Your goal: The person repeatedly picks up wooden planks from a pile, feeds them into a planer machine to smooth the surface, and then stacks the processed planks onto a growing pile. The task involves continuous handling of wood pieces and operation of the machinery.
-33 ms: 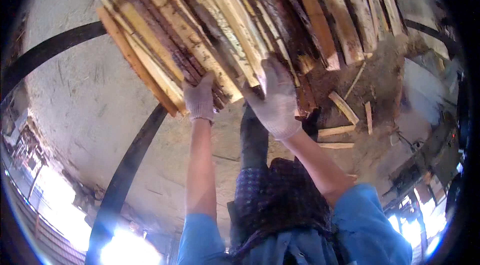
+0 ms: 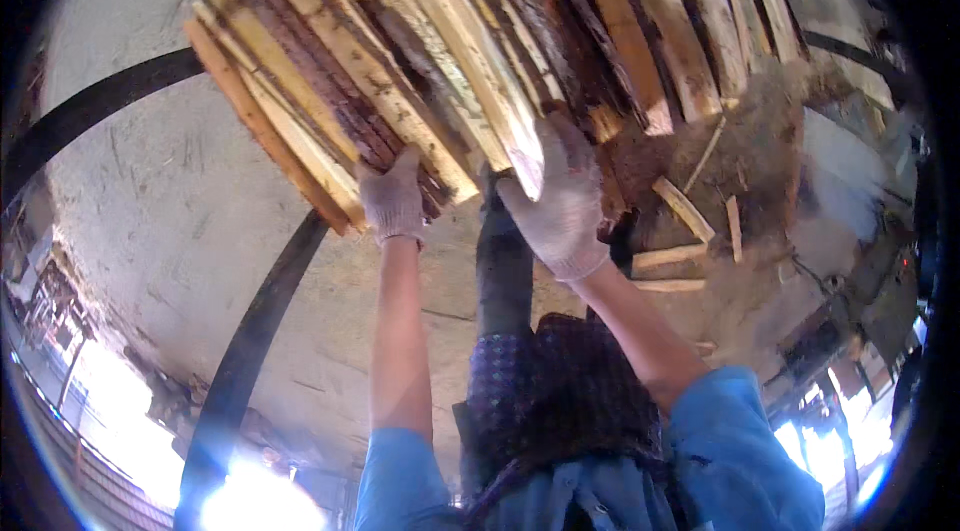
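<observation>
In the head view, the person holds up a thick bundle of rough wooden slats (image 2: 470,51) with both gloved hands, the slats fanning away toward the upper part of the picture above a pale concrete floor (image 2: 170,221). The left hand (image 2: 392,201) presses against the near ends of the lower, darker slats, its fingers curled onto them, while the right hand (image 2: 562,201) is wrapped around the ends of the paler slats just beside it, fingers clenched over the wood. The two hands sit close together at one end of the bundle, so most of its length hangs out unsupported; judged from this, the load could tip or fan apart, and loose slats at the outer edges could slide free and drop. The splintery, bark-edged ends may also snag the thin gloves or let the grip slip. Below and to the right, scattered offcuts (image 2: 685,211) lie on a patch of sawdust (image 2: 760,141), a likely trip hazard underfoot. A curved dark band (image 2: 250,351) crosses the floor near the person's leg (image 2: 503,271), another thing to catch a foot.
</observation>
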Available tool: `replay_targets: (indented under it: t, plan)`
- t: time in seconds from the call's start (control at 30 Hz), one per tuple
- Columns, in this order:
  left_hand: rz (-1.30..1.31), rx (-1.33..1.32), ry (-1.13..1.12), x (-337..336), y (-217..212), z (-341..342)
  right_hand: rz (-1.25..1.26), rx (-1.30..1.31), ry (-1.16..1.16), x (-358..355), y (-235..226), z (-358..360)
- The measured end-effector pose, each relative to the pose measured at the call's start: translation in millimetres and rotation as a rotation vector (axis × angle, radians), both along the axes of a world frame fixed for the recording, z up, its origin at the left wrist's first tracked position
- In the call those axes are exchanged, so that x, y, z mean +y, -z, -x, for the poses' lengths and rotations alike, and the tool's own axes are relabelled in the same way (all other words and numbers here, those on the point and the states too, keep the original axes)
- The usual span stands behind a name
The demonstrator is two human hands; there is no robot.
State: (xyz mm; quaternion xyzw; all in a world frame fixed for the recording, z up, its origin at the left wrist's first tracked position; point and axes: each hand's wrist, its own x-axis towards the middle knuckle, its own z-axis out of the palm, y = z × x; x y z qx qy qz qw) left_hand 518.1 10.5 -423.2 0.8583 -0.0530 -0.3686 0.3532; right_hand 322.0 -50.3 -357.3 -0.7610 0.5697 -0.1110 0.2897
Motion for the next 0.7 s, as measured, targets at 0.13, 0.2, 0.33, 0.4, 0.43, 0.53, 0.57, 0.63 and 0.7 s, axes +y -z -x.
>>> replay_targets:
  t: [0.13, 0.2, 0.33, 0.4, 0.43, 0.53, 0.57, 0.63, 0.7]
  plan:
    - [-0.152, -0.304, 0.188, 13, -9, 43, 0.092, -0.022, 0.054, 47, 7, 94]
    - [0.142, -0.274, 0.265, 15, -24, 71, -0.086, 0.11, 0.228, 54, 4, 125]
    - [-0.076, -0.12, 0.439, 3, -20, 155, -0.55, -0.001, 0.465, 41, 38, 174]
    - [-0.179, 0.103, 0.286, -25, -44, 168, -0.718, -0.057, 0.317, 36, 69, 183]
    - [-0.1, -0.015, 0.284, -19, -20, 181, -0.862, -0.043, 0.294, 27, 77, 187]
    - [-0.065, -0.066, 0.133, -14, -15, 194, -1.171, -0.381, 0.494, 16, 89, 186]
    - [-0.13, -0.085, 0.167, -22, -15, 188, -1.118, -0.429, 0.605, 0, 44, 157]
    - [-0.192, -0.095, 0.217, -23, -21, 188, -1.117, -0.299, 0.509, 3, 35, 159]
    - [-0.174, -0.101, 0.226, -23, -22, 186, -1.043, -0.498, 0.484, 18, 42, 155]
